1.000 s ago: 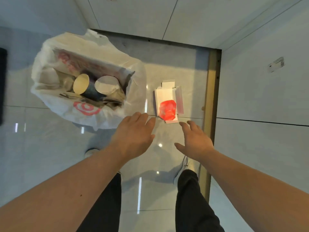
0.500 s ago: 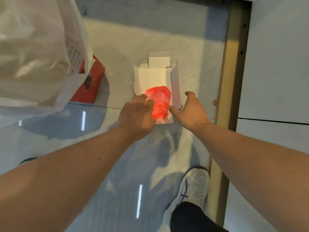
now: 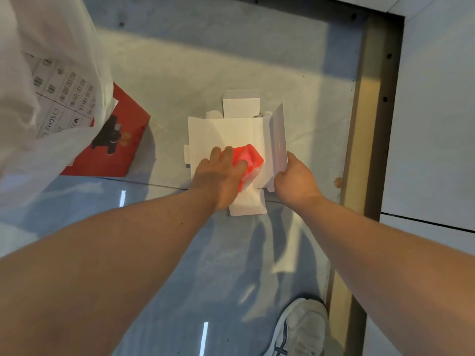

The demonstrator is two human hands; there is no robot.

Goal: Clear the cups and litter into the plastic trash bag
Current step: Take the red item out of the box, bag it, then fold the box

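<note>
Both hands were down on a flattened white carton (image 3: 226,134) lying on the floor (image 3: 180,253). The left hand (image 3: 221,176) lay palm-down on a crumpled red plastic wrapper (image 3: 250,159) in the middle of the carton, fingers spread over the wrapper's near-left part; whether its grip had closed on the wrapper I cannot tell. The right hand (image 3: 295,178) had its grip pinched on the near corner of the carton's raised right flap (image 3: 279,140), which stood tilted up while the other panels lay flat.

The floor was pale grey and glossy, with a thin seam running under the carton and bright strips of light mirrored in it. To the right ran a dull metal threshold strip (image 3: 370,124) with small dark holes, and beyond it light wall panels (image 3: 437,111). A white plastic trash bag (image 3: 51,86) with printed lettering filled the upper left, well left of the carton. Half under the bag's edge lay a red box (image 3: 120,140) with a dark figure printed on it. A white sneaker (image 3: 300,327) stood at the lower right, near the strip.
</note>
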